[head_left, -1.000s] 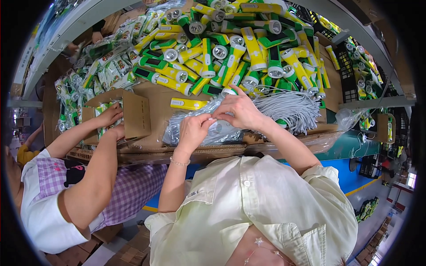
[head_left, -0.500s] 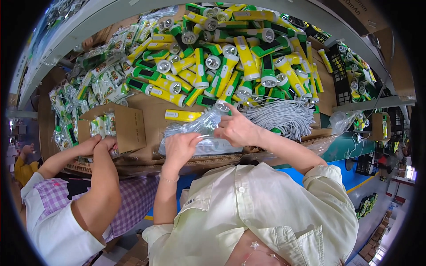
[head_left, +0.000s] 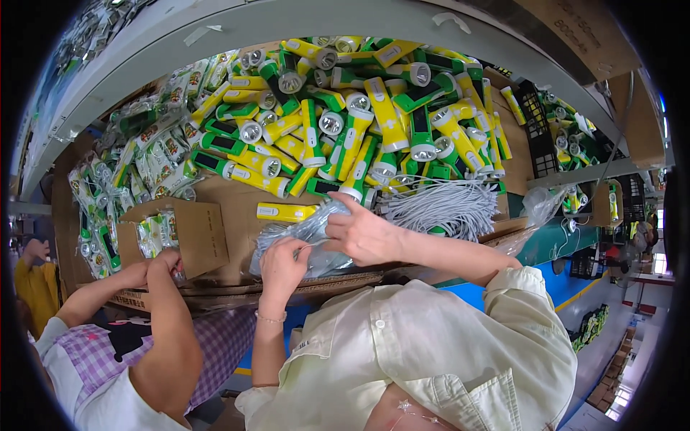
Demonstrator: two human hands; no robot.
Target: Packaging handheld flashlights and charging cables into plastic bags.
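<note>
Centrally, clear plastic bag (head_left: 305,241) pinched between left hand (head_left: 282,264) fingers, right hand (head_left: 363,233) fingers

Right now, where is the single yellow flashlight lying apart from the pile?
In the head view, centre-left: the single yellow flashlight lies on cardboard, just above the clear plastic bag.

Just beyond the fingers (head_left: 338,208) a heap of green and yellow flashlights (head_left: 359,122) blocks the way, with a bundle of grey cords (head_left: 445,208) close on their right. To their left, bare cardboard (head_left: 241,197) leaves a passage, bounded by a small carton (head_left: 194,233) where a co-worker's hands (head_left: 154,266) work.
</note>
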